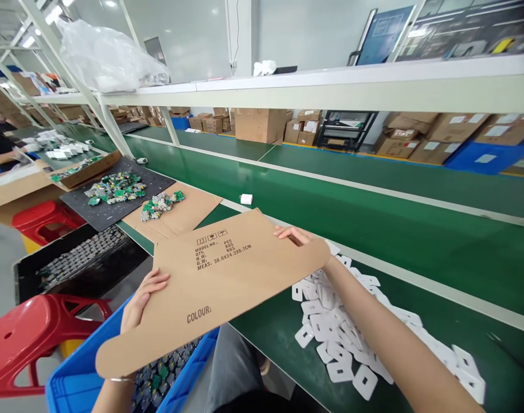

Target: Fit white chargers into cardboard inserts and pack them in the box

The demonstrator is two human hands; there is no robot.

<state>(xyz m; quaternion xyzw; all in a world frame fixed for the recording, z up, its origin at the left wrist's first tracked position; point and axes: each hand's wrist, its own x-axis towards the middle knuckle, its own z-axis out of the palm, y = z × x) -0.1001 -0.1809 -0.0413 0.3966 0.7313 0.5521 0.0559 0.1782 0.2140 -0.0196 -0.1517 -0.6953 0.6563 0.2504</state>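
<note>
A flat brown cardboard piece [227, 275] with rounded flaps and black print is held up in front of me, tilted, by both hands. My left hand [145, 295] is closed on its left side, fingers on the printed face and the thumb hidden. At the far right edge, my right hand [297, 235] grips the board near a cut-out. Below the right forearm, many white plastic plates with slots [341, 327] lie in a loose pile on the green table [270, 310]. Under the board's left part stands a blue bin [73, 378] with small dark and green circuit parts [163, 376].
Beyond the board are a white charger [246, 199] and circuit boards [161, 205] on another cardboard sheet [193, 201]. A black mat [94, 209] bears more boards. Red stools [25, 338] stand left, near a black tray [25, 275]. Overhead runs a white shelf [288, 89]. Someone sits far left.
</note>
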